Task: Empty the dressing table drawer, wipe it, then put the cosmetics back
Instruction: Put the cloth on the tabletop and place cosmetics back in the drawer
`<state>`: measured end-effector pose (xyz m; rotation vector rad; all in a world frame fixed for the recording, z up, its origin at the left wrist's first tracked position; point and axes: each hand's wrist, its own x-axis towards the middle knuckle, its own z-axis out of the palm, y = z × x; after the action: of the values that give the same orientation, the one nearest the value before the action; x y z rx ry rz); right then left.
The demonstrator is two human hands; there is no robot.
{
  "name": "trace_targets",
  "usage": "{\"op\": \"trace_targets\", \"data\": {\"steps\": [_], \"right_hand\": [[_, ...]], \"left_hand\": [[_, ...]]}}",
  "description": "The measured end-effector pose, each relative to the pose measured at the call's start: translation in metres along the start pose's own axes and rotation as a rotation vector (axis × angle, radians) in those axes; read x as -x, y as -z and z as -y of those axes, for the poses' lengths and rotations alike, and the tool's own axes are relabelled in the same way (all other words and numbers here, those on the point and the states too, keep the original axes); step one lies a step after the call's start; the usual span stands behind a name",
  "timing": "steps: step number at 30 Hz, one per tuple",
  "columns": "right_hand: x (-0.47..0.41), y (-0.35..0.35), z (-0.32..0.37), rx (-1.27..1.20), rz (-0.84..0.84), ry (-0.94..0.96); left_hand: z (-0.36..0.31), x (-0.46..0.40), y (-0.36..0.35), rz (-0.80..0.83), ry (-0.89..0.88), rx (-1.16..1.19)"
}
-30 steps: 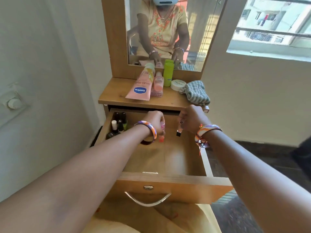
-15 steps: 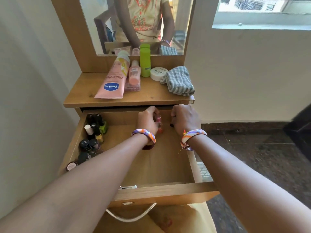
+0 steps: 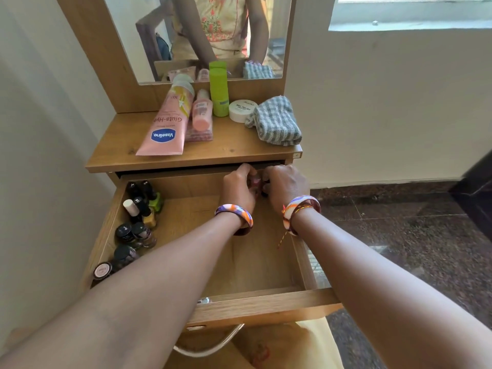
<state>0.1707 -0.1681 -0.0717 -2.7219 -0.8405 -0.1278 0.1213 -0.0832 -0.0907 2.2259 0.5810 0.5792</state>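
- Several nail polish bottles [image 3: 138, 222] stand crowded along the left wall of the open drawer [image 3: 255, 306], with one small round pot [image 3: 102, 270] nearest the front. I judge these are already back in place, so the restocking is under way.
- Up on the table [image 3: 234, 151], the pink Vaseline tube [image 3: 166, 129], a smaller pink bottle [image 3: 202, 113], the green bottle [image 3: 218, 93], the white nail polish tub [image 3: 241, 110] and the grey checked cloth [image 3: 274, 122] are all waiting; none has gone into the drawer yet.
- My left hand [image 3: 239, 190] is curled at the drawer's back edge, its fingers closed around a small pinkish item [image 3: 256, 182]. I can only see a sliver of it, so I won't name it.
- My right hand [image 3: 286, 186] sits just beside the left, nearly touching, also curled. Something dark shows under its fingers, but whether it truly holds that I cannot tell.
- To do this step well, I'd set each small piece down upright at the back, let it stand before loosening my fingers, and part my hands sideways so neither knuckle tips the other's piece.
- I'd keep the middle floor of the drawer free for the long tube, which should lie flat, and bring the tall green bottle in last.
- The risk, as I read it, is my left forearm brushing the bottles on the left as I draw back, so I'd lift before pulling away.
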Motion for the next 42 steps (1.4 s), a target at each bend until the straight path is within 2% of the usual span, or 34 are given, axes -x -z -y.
{"op": "trace_targets", "data": {"steps": [28, 34, 42], "right_hand": [[0.002, -0.006, 0.000, 0.087, -0.087, 0.061], [0.011, 0.007, 0.002, 0.059, -0.048, 0.051], [0.022, 0.042, 0.043, 0.041, -0.024, 0.081]], "left_hand": [[0.005, 0.005, 0.013, -0.019, -0.014, -0.054], [0.007, 0.013, 0.033, 0.002, -0.055, -0.037], [-0.013, 0.011, 0.094, 0.006, -0.219, 0.021]]}}
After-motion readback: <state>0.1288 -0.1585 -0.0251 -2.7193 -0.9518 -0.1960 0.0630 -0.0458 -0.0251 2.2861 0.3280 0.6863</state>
